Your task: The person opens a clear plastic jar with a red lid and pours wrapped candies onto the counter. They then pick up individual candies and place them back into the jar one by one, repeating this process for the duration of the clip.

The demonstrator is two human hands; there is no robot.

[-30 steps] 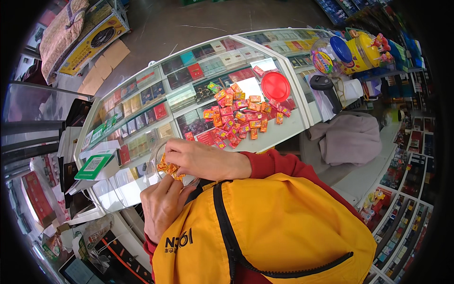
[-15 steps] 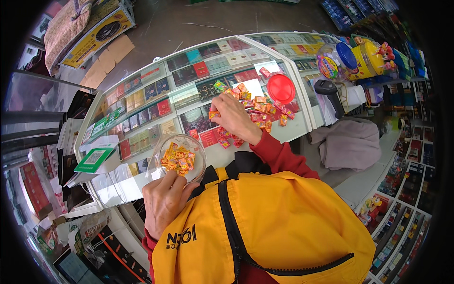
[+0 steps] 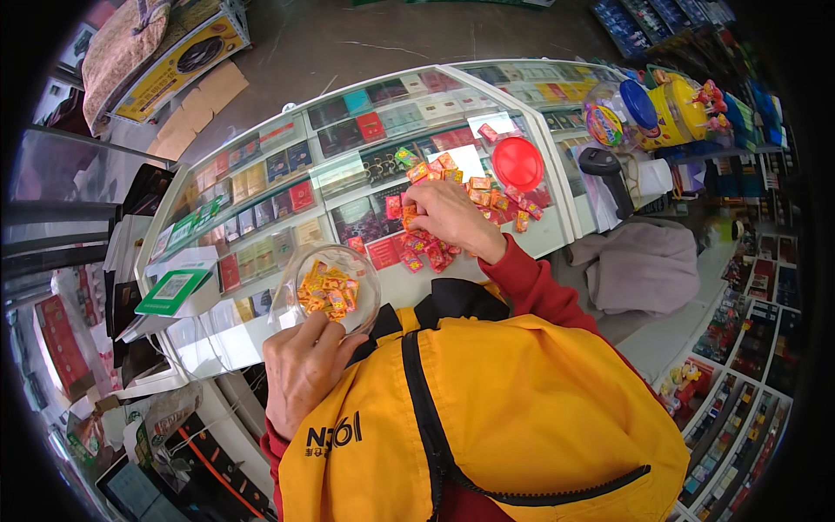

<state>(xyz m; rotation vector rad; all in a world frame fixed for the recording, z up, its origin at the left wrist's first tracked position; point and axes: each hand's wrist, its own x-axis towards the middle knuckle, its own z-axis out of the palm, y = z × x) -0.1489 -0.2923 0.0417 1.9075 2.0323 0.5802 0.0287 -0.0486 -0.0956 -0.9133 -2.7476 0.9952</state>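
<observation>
My left hand [image 3: 306, 367] grips the near rim of a clear round plastic jar [image 3: 372, 291], which is tilted toward me. Inside lie several orange-wrapped candies [image 3: 329, 289]. Over the glass counter, my right hand [image 3: 452, 214] reaches into a loose pile of wrapped candies, fingers bent and pinched around an orange candy [image 3: 409, 217]. Just left of those fingertips is a pink candy [image 3: 393, 207]. More pink candies [image 3: 426, 250] lie below the palm, and orange ones [image 3: 479, 184] spread beyond the hand. A green candy [image 3: 405, 157] sits at the pile's far edge.
A red round lid [image 3: 517, 163] rests right of the pile. A barcode scanner [image 3: 606, 178] and candy tubs [image 3: 674, 109] stand farther right, above a folded grey cloth [image 3: 648, 265]. On the left is a green code stand [image 3: 174, 292]. Packs fill the glass display counter [image 3: 352, 187].
My right hand has shifted right and slightly nearer over the pile. A pink candy now shows left of its fingertips. My left hand and the jar stay nearly still.
</observation>
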